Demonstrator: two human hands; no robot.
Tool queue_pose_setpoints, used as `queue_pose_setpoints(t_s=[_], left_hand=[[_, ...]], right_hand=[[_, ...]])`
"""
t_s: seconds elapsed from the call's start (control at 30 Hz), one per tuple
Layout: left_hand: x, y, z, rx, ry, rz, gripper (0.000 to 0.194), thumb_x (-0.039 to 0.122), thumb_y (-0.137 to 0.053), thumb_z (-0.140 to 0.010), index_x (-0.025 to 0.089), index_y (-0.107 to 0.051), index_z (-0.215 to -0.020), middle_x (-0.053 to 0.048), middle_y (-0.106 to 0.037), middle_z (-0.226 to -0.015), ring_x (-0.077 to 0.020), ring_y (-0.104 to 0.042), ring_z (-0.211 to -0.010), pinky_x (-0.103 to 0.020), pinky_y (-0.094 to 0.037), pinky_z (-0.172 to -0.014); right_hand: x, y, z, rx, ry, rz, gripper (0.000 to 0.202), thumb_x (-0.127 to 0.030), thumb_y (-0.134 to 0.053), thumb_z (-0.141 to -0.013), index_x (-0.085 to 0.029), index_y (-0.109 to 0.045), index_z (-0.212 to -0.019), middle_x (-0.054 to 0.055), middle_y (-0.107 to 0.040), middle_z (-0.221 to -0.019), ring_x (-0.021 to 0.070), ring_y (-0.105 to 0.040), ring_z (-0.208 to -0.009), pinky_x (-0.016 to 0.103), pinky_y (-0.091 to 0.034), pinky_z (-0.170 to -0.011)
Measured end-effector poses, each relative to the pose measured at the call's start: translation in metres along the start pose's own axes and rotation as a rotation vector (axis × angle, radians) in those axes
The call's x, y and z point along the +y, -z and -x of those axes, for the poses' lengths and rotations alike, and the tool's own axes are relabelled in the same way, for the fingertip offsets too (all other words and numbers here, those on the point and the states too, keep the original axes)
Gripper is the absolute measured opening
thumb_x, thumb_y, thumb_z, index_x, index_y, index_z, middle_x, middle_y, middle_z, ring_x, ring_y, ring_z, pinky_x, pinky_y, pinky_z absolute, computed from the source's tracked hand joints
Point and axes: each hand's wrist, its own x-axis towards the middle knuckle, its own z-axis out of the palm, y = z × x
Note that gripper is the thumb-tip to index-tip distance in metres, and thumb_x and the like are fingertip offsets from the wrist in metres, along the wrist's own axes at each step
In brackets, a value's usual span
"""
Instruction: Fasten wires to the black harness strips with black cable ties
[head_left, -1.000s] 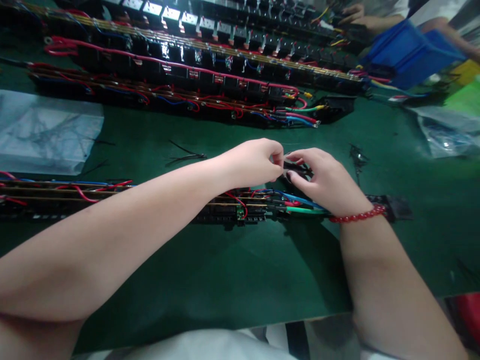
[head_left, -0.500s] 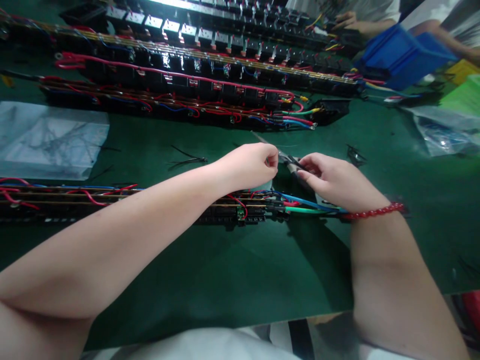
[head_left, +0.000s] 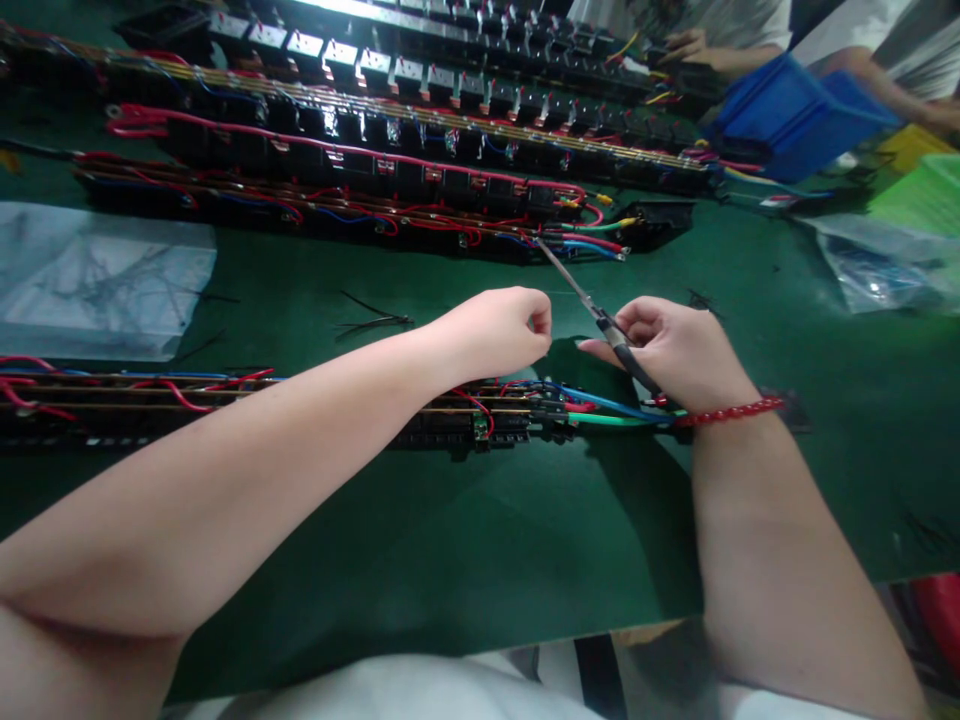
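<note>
Long-bladed scissors (head_left: 621, 345) with dark handles lie in my right hand (head_left: 670, 345), their blades pointing up and left toward the wired strips at the back. That hand wears a red bead bracelet, and its thumb stretches out to the left. My left hand (head_left: 514, 328) is closed in a pinch just above the near wired strip (head_left: 480, 428); anything between its fingertips is hidden. Blue, red and green cables (head_left: 611, 418) run from the strip's right end, under my right wrist. Several black cable ties (head_left: 375, 318) rest on the green table behind my left forearm.
More long black strips with red wires (head_left: 337, 205) lie across the back. A clear bag of cable ties (head_left: 105, 280) is at left, another plastic bag (head_left: 874, 265) at right. Beyond are a blue bin (head_left: 802, 120), a green bin (head_left: 922, 200) and another person's hand (head_left: 686, 45).
My right hand has turned, so the scissors swing away from my left hand, their blades showing whole and pointing more steeply away. My left hand has hardly moved.
</note>
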Motion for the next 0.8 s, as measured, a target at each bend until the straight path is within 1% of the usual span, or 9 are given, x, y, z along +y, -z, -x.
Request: queue_pose_setpoints(t_s=[0.13,0.23,0.33,0.43,0.53,0.63,0.73,0.8], left_hand=[[0.000,0.000,0.000,0.002,0.013,-0.006,0.007,0.020,-0.059,-0.083,0.021,-0.066,-0.083,-0.002,-0.074,-0.091,-0.0170,-0.063,-0.082,-0.029,-0.046,-0.075],[0.000,0.000,0.000,0.001,0.019,-0.016,0.007,0.021,-0.059,-0.083,0.021,-0.066,-0.084,-0.002,-0.074,-0.092,-0.0173,-0.064,-0.083,-0.029,-0.047,-0.075],[0.001,0.001,0.001,-0.002,0.025,-0.014,0.007,0.021,-0.059,-0.082,0.021,-0.066,-0.084,-0.002,-0.074,-0.094,-0.0173,-0.064,-0.084,-0.029,-0.047,-0.076],[0.001,0.002,0.001,-0.020,0.031,0.007,0.007,0.020,-0.058,-0.082,0.021,-0.065,-0.083,-0.002,-0.075,-0.096,-0.0169,-0.064,-0.084,-0.029,-0.047,-0.074],[0.000,0.003,0.001,-0.034,0.043,0.028,0.008,0.020,-0.057,-0.081,0.021,-0.065,-0.081,-0.003,-0.076,-0.095,-0.0176,-0.064,-0.082,-0.029,-0.046,-0.071],[-0.001,0.002,0.001,-0.035,0.062,0.034,0.008,0.021,-0.057,-0.079,0.021,-0.066,-0.079,-0.003,-0.076,-0.093,-0.0191,-0.065,-0.081,-0.030,-0.046,-0.069],[-0.003,0.002,0.000,-0.032,0.074,0.021,0.008,0.021,-0.058,-0.079,0.022,-0.066,-0.080,-0.003,-0.077,-0.094,-0.0190,-0.064,-0.080,-0.030,-0.046,-0.070],[-0.003,0.002,0.000,-0.038,0.082,0.023,0.009,0.021,-0.058,-0.078,0.022,-0.066,-0.082,-0.003,-0.077,-0.094,-0.0184,-0.064,-0.078,-0.030,-0.046,-0.069]], right_hand=[[0.008,0.003,-0.004,-0.008,0.017,-0.136,0.058,-0.067,-0.088,-0.055,-0.027,-0.058,-0.084,0.001,-0.064,-0.071,0.0227,-0.061,-0.067,0.039,-0.050,-0.059],[0.013,0.008,-0.007,-0.076,0.052,-0.136,0.060,-0.064,-0.090,-0.054,-0.027,-0.056,-0.086,0.000,-0.064,-0.074,0.0218,-0.061,-0.070,0.038,-0.050,-0.062],[0.015,0.015,-0.007,-0.189,0.041,-0.036,0.065,-0.064,-0.090,-0.053,-0.026,-0.055,-0.092,-0.002,-0.061,-0.074,0.0201,-0.058,-0.070,0.034,-0.046,-0.060],[0.015,0.021,-0.006,-0.243,0.035,0.132,0.068,-0.068,-0.087,-0.056,-0.025,-0.057,-0.098,-0.001,-0.062,-0.081,0.0201,-0.057,-0.072,0.033,-0.045,-0.062],[0.013,0.026,-0.003,-0.317,0.022,0.152,0.064,-0.069,-0.085,-0.059,-0.025,-0.058,-0.096,0.001,-0.064,-0.083,0.0211,-0.059,-0.074,0.034,-0.046,-0.063],[0.010,0.032,-0.001,-0.380,-0.051,0.142,0.060,-0.069,-0.084,-0.059,-0.025,-0.060,-0.092,0.002,-0.067,-0.081,0.0241,-0.062,-0.075,0.036,-0.048,-0.064],[0.007,0.037,0.000,-0.417,-0.105,0.146,0.057,-0.069,-0.085,-0.058,-0.026,-0.061,-0.086,0.003,-0.068,-0.078,0.0260,-0.063,-0.076,0.038,-0.049,-0.064],[0.005,0.039,0.001,-0.448,-0.121,0.135,0.057,-0.068,-0.087,-0.055,-0.025,-0.060,-0.082,0.002,-0.065,-0.074,0.0241,-0.061,-0.072,0.036,-0.047,-0.061]])
